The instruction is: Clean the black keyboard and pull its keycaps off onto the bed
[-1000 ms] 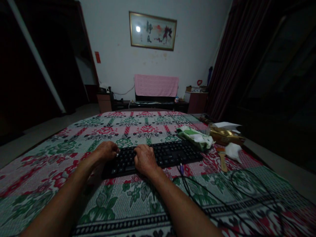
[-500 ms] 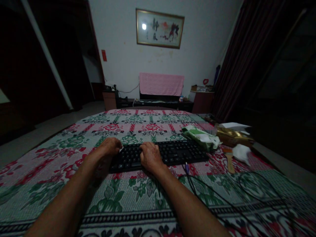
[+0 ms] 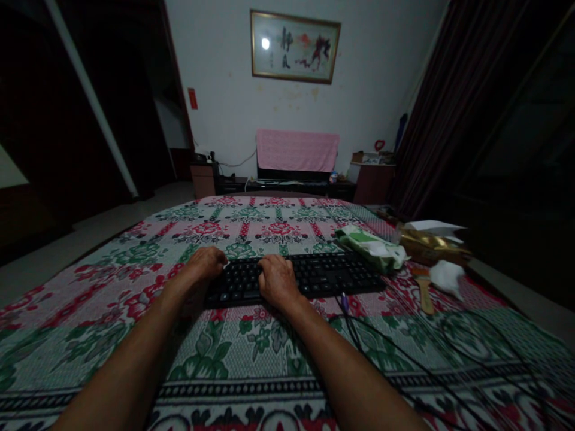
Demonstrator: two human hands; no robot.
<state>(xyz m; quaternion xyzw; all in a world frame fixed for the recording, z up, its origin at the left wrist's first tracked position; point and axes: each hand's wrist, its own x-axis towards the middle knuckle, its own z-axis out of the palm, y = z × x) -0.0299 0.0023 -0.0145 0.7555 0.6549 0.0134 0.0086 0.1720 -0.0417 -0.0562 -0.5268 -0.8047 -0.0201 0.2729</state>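
Note:
A black keyboard point(image 3: 314, 275) lies across a floral cloth point(image 3: 233, 359) in front of me. My left hand point(image 3: 204, 264) sits at the keyboard's left end with its fingers curled in, and a small white bit shows at the fingertips. My right hand point(image 3: 277, 280) rests on the keys left of the middle, knuckles raised and fingers bent down onto the keys. What either hand pinches, if anything, is hidden by the fingers. The keyboard's cable point(image 3: 348, 317) runs off its near edge toward me.
Right of the keyboard lie a green-and-white packet point(image 3: 372, 246), a gold packet point(image 3: 431, 244), white paper point(image 3: 433, 227), a white wad point(image 3: 445, 276) and a small wooden-handled brush point(image 3: 423, 294). Loose black cables point(image 3: 453, 347) sprawl at the near right. Behind stand low furniture and a pink cloth point(image 3: 297, 149).
The view has shifted a little, so everything sits slightly further right and higher. Both hands stay on the keyboard in the same pose.

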